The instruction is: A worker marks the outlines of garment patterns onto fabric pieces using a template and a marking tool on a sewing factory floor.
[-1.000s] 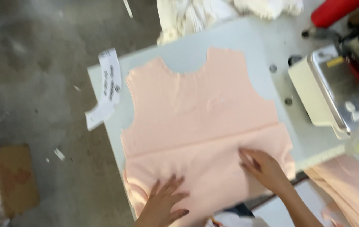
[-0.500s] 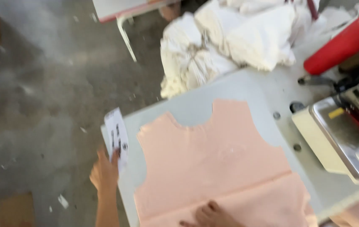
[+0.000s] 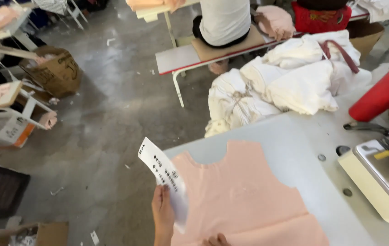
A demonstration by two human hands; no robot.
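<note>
Head view, the only one. Left hand point(image 3: 163, 214) low in frame, fingers curled around the lower edge of a strip of white printed labels point(image 3: 165, 180); strip rises up and away from the hand, tilted, overlapping the left edge of the peach fabric panel point(image 3: 242, 200). Thumb side of the grip hidden behind the paper, but the hold looks like a pinch. Right hand point(image 3: 216, 240) barely in frame at the bottom edge, only knuckles or fingertips visible, resting on the fabric just right of the left hand; cannot tell if it is spread or closed.

Fabric panel lies flat on the pale grey table point(image 3: 294, 146), neckline scoop pointing away from both hands, a second layer or fold across its near end. Sewing machine point(image 3: 381, 182) well to the right of the hands, red cylinder point(image 3: 381, 93) beyond it. Heap of white cloth point(image 3: 290, 86) past the far table edge. Another person sits on a bench point(image 3: 190, 54) farther off; cardboard box point(image 3: 55, 70) on the floor far left.

Progress, judged: panel laid out and smoothed, labels picked up; no label placed on the fabric yet, nothing under the machine, so attaching and stitching look undone.
</note>
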